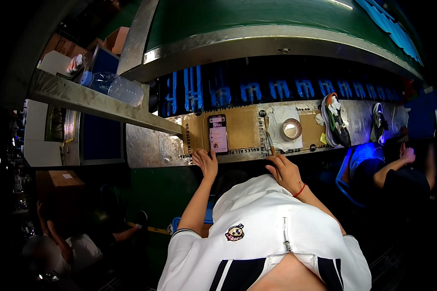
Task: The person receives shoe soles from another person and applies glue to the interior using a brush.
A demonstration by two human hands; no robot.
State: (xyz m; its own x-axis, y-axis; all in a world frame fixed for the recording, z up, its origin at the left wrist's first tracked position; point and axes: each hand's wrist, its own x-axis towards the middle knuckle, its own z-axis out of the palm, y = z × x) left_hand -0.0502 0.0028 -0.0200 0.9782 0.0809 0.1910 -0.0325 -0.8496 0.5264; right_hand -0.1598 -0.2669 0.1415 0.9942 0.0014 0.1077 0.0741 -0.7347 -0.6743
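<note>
- Although its walls are clear, the liquid level in the plastic bottle (116, 88), laid on its side along the metal rail (102, 103) with its blue cap to the left, cannot be told.
- At the upper left, a brown cardboard box (116, 40) can be seen, its contents hidden; at the lower left, another carton (66, 179) is marked by a pale label.
- Something white can be seen within the opening of the nearer shoe (336, 123), which is set on the bench at the right; a second shoe (377, 122) is placed farther right.
- The left hand (207, 163) is reached forward to the near edge of the flat cardboard (243, 127), its fingers bent and parted, with nothing seen gripped; it is held just by the lower end of the phone (218, 133), which is laid screen up on the cardboard. Whether the phone is touched cannot be told.
- By the right hand (285, 172), a slim tool (271, 144) is gripped in curled fingers, its far end pointed away from the body, left of the tape roll (297, 130), which is rested on white paper (279, 116).
</note>
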